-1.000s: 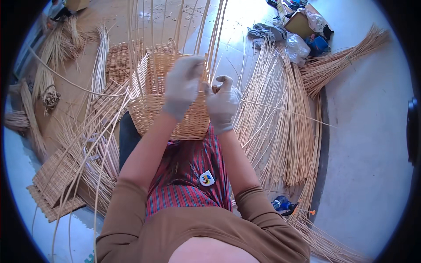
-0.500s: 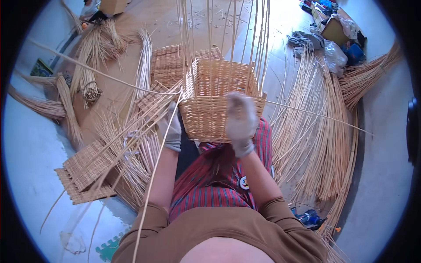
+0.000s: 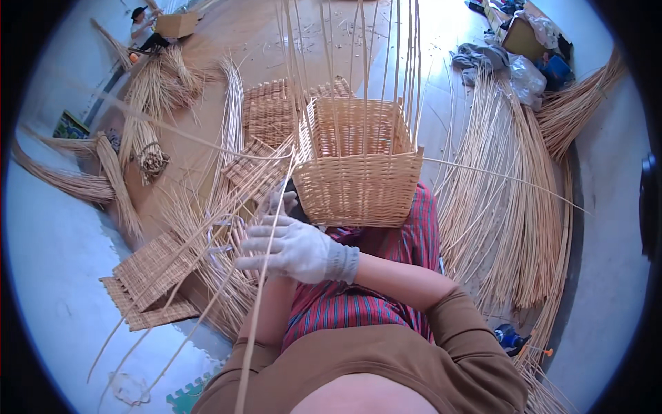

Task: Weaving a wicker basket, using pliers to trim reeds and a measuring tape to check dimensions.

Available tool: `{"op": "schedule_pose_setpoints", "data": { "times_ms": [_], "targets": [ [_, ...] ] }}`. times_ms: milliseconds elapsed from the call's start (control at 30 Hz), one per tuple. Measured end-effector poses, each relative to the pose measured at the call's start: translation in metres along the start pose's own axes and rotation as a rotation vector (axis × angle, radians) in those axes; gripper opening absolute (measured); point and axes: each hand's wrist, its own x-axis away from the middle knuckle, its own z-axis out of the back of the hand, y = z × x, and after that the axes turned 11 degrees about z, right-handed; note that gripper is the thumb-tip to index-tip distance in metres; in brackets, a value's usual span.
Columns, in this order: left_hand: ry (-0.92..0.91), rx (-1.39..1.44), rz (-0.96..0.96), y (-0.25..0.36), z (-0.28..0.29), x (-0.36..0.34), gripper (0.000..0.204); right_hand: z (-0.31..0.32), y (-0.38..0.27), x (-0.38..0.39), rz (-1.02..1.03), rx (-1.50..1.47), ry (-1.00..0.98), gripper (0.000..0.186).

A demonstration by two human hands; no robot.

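An open rectangular wicker basket, with tall upright rods, rests on my lap over red striped cloth. Long pale reeds run down from its left corner past my hands. My right hand, in a grey-white glove, reaches across to the left below the basket, its fingers stretched and slightly apart at these reeds. My left hand, also gloved, is raised behind it at the reeds beside the basket; mostly hidden, so its grip is unclear.
Reed bundles spread at right and left. Woven panels lie at lower left, others behind the basket. A bottle sits at lower right, clutter at back right. A person sits at far back left beside cardboard.
Both my hands left the basket: the left moved down and left to the reeds first, then the right swung across from the basket's front to join it.
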Motion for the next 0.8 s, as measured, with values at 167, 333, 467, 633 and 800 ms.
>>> {"op": "schedule_pose_setpoints", "data": {
  "times_ms": [167, 333, 467, 633, 800],
  "targets": [
    [0.019, -0.855, -0.651, 0.003, -0.023, 0.001, 0.048, 0.005, 0.003, 0.022, 0.052, 0.043, -0.244, 0.045],
    [0.111, -0.635, -0.284, 0.048, -0.026, -0.006, 0.088, 0.047, 0.007, 0.004, -0.224, 0.062, -0.028, 0.037],
    [0.205, -0.798, -0.358, 0.038, -0.039, -0.002, 0.077, 0.088, 0.088, 0.042, -0.29, -0.179, 1.164, 0.032],
    [0.04, -1.046, -0.707, 0.029, -0.073, -0.021, 0.063, 0.091, 0.093, 0.11, -0.658, -0.334, 1.351, 0.014],
    [-0.162, -0.636, 0.115, 0.048, -0.093, -0.079, 0.059, 0.114, 0.092, 0.043, -0.725, 0.166, 0.875, 0.025]
  ]
}}
